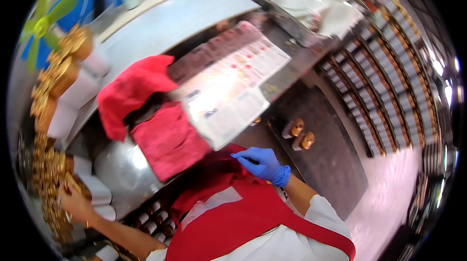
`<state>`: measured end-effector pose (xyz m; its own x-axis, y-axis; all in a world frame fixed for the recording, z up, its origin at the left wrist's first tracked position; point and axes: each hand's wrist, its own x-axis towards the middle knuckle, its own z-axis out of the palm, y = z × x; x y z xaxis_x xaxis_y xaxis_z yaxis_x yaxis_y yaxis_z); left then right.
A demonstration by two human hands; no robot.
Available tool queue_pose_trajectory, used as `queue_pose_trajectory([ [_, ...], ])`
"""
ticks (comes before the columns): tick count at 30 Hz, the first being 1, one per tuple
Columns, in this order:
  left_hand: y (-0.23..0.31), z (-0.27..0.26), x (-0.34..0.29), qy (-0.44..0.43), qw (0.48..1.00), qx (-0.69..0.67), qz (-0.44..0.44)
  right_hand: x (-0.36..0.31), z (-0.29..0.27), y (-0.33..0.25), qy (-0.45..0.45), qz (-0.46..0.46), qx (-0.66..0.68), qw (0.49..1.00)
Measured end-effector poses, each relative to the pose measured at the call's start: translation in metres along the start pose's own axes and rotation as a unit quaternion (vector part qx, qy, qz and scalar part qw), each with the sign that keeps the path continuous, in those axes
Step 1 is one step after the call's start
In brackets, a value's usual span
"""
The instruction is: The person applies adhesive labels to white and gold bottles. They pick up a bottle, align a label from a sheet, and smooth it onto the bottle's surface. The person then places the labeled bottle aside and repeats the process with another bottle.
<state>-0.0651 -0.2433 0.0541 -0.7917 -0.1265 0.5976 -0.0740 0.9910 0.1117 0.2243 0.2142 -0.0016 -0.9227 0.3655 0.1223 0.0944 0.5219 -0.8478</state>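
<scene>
At the far left, my bare left hand [75, 202] reaches in among stacked white pieces with gold tops. Its fingers are closed around one gold-topped white piece [83, 188], which is partly hidden and blurred. My right hand [261, 164], in a blue glove, hovers in front of my red apron [233, 217]. Its thumb and forefinger come together; anything between them is too small to make out. Beyond the gloved hand, a printed newspaper sheet [228, 95] lies on the bench. Beside it are a folded red cloth [168, 139] and a crumpled red cloth [136, 86].
Two gold-topped pieces [302, 140] stand on a dark board [335, 163] at the right. A tall rack [384, 81] holds rows of similar pieces. A green fan [41, 25] stands at the far left, near a pale shelf [170, 13]. White sheets [311, 3] lie at the back.
</scene>
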Motion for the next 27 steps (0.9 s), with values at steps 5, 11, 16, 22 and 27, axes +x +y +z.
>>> queue_pose_trajectory([
  [5,0.027,-0.004,0.000,0.001,0.994,0.108,-0.019,-0.057,-0.014,0.089,0.175,0.226,0.068,0.956],
  [11,0.034,-0.015,0.001,-0.031,0.992,0.123,-0.031,-0.163,-0.056,0.287,0.279,0.395,-0.062,0.873],
  [16,0.049,-0.019,-0.003,-0.011,0.983,0.180,-0.040,-0.197,-0.111,0.403,0.242,0.519,-0.211,0.792],
  [22,0.078,-0.041,-0.008,0.059,0.970,0.237,0.003,-0.189,-0.133,0.462,0.147,0.590,-0.163,0.777],
  [27,0.106,-0.045,-0.002,0.058,0.985,0.154,0.045,-0.185,-0.118,0.478,0.257,0.597,-0.041,0.759],
])
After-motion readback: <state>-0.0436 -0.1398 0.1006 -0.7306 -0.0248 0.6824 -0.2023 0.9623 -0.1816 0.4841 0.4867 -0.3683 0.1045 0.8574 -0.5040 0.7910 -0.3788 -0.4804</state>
